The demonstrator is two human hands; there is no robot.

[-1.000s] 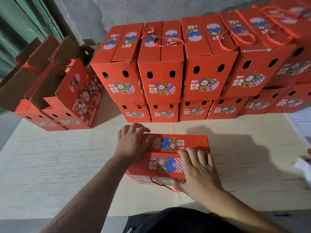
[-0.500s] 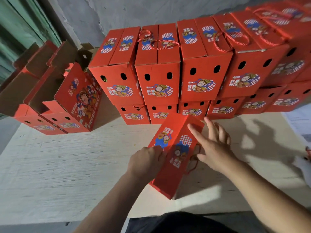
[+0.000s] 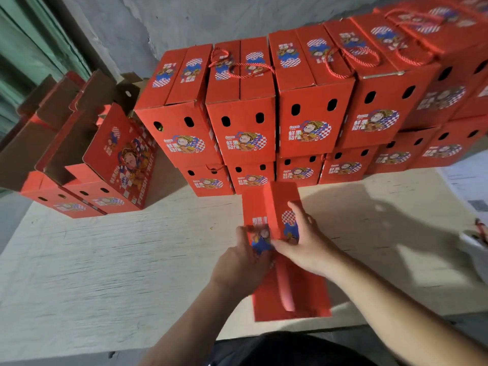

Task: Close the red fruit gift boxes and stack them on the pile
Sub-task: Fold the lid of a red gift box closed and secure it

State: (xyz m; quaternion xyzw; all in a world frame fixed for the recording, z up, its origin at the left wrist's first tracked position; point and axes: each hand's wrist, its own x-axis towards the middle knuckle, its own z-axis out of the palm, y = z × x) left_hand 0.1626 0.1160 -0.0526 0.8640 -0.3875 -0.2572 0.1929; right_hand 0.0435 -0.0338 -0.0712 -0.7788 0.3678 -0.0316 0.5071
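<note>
Closing appears done and transfer in hand: left hand (image 3: 241, 260) and right hand (image 3: 306, 245) both grasp the closed gift box (image 3: 274, 207) just before the pile (image 3: 245, 120); next, lift and seat it squarely on top.

A closed red gift box (image 3: 274, 207) lies lengthwise on the table before the two-tier pile (image 3: 311, 114) of red boxes.

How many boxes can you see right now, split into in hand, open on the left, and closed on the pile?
held box: 1
open boxes on the left, fronts showing: 2 (flaps behind may hide more)
closed boxes in the pile, front faces showing: at least 10 (the right end runs out of view)
Total: at least 13
</note>
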